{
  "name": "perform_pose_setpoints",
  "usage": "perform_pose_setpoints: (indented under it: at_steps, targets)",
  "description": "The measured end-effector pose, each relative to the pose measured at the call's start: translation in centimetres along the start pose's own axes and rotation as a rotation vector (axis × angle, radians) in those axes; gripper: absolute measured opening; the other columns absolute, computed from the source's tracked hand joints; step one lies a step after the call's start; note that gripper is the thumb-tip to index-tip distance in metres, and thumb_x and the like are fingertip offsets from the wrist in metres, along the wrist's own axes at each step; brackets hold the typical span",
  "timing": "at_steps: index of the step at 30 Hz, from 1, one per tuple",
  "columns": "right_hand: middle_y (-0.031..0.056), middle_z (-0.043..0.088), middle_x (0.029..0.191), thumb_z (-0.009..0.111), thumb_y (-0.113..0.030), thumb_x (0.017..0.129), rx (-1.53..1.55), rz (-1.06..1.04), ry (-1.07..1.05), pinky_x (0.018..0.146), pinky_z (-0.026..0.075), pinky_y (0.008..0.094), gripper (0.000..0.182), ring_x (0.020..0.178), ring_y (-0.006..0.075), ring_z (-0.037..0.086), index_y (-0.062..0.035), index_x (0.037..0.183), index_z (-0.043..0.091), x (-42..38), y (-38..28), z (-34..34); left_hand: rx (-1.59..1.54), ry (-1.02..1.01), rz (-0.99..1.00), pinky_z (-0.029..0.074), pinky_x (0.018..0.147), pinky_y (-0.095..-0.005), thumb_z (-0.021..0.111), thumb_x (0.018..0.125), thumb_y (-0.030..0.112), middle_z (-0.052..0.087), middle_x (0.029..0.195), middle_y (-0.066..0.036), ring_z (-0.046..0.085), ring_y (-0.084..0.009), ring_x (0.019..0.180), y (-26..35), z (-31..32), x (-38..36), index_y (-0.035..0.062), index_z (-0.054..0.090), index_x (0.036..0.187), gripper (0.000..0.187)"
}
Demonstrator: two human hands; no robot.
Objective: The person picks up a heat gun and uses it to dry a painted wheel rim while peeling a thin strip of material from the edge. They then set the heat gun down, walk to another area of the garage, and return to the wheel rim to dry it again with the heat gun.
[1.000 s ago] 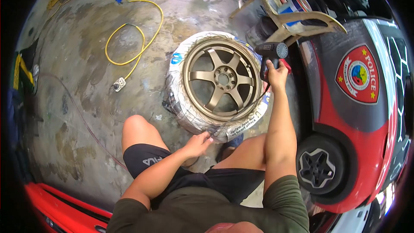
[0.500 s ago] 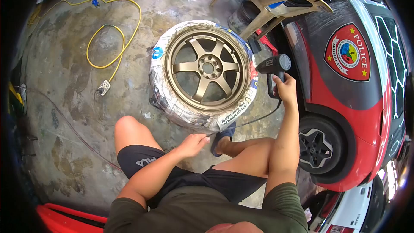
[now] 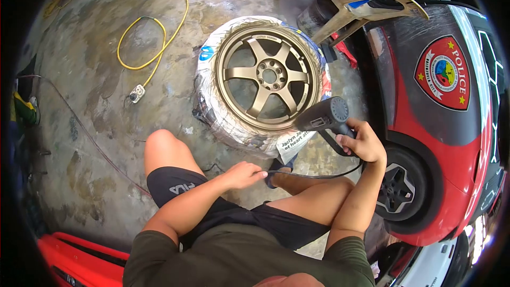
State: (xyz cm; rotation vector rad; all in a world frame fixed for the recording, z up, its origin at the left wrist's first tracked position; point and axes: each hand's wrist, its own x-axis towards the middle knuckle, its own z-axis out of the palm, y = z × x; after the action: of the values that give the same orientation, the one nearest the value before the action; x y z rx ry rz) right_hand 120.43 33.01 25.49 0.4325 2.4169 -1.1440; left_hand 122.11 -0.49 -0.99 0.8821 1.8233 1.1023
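A bronze five-spoke wheel (image 3: pixel 268 77) lies flat on the concrete floor, its tyre (image 3: pixel 220 114) wrapped in white printed paper. My right hand (image 3: pixel 362 142) grips the handle of a black heat gun (image 3: pixel 324 117), held over the wheel's near right edge with its nozzle pointing left. The gun's black cord (image 3: pixel 313 172) loops down and left to my left hand (image 3: pixel 245 174), which pinches it above my knee. I am crouched just in front of the wheel.
A small red, black and white ride-on car (image 3: pixel 441 117) marked POLICE stands close on the right. A tan plastic chair (image 3: pixel 353 5) is behind the wheel. A yellow extension cord (image 3: pixel 151 37) with a socket lies on the left floor. A red panel (image 3: pixel 79 260) sits bottom left.
My right hand brought the heat gun down and nearer, from beside the wheel's right side to its near edge. My left hand has taken hold of the cord.
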Motion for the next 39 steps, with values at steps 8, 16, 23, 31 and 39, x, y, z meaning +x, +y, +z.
perform_pose_setpoints:
  at_steps: [8, 16, 23, 31, 39]
  targets:
    - [0.0109, 0.063, 0.073, 0.081, -0.015, 0.092, -0.216, -0.381, 0.185, 0.059, 0.046, 0.0335, 0.03, 0.064, 0.0127, 0.055, 0.0026, 0.112, 0.069, 3.6, -4.7, 4.1, 0.088, -0.028, -0.086, 0.055, 0.086, -0.0557, 0.059, 0.105, 0.052, 0.075, 0.096, -0.025, 0.071, -0.0462, 0.096, 0.7, -0.1, 0.0, 0.0027, 0.077, 0.11, 0.053]
    - [0.0106, 0.063, 0.07, 0.082, -0.015, 0.09, -0.043, -0.25, -0.124, 0.061, 0.048, 0.0355, 0.032, 0.064, 0.0141, 0.055, 0.0035, 0.113, 0.069, 3.6, -5.9, 2.8, 0.081, 0.067, -0.108, 0.055, 0.087, -0.0563, 0.059, 0.105, 0.05, 0.076, 0.099, -0.025, 0.071, -0.0469, 0.098, 0.2, -0.8, -1.0, 0.0032, 0.077, 0.113, 0.05]
    - [0.0129, 0.067, 0.077, 0.081, -0.014, 0.091, -0.298, -0.317, 0.307, 0.065, 0.05, 0.0339, 0.032, 0.068, 0.0148, 0.059, 0.0056, 0.114, 0.069, 6.8, -8.5, 3.9, 0.082, 0.075, -0.117, 0.054, 0.085, -0.0576, 0.058, 0.106, 0.05, 0.074, 0.094, -0.025, 0.07, -0.048, 0.095, 0.3, -0.9, -1.1, 0.0033, 0.076, 0.111, 0.05]
    - [0.0031, 0.066, 0.076, 0.081, -0.016, 0.093, -0.156, -0.393, -0.043, 0.059, 0.048, 0.0297, 0.037, 0.064, 0.0104, 0.059, 0.0048, 0.121, 0.07, 6.5, -6.5, 4.0, 0.085, 0.073, -0.095, 0.054, 0.084, -0.0587, 0.058, 0.106, 0.048, 0.074, 0.093, -0.025, 0.07, -0.0486, 0.095, -0.1, -0.4, -0.7, 0.004, 0.076, 0.107, 0.047]
    - [0.0174, 0.071, 0.077, 0.081, -0.016, 0.089, -0.171, -0.414, 0.284, 0.068, 0.053, 0.0388, 0.044, 0.069, 0.0197, 0.067, 0.0092, 0.122, 0.068, 10.4, -7.7, 5.6, 0.12, 0.081, -0.114, 0.054, 0.085, -0.0592, 0.057, 0.107, 0.047, 0.074, 0.094, -0.026, 0.07, -0.049, 0.096, 0.5, -0.6, -1.0, 0.0038, 0.076, 0.107, 0.046]
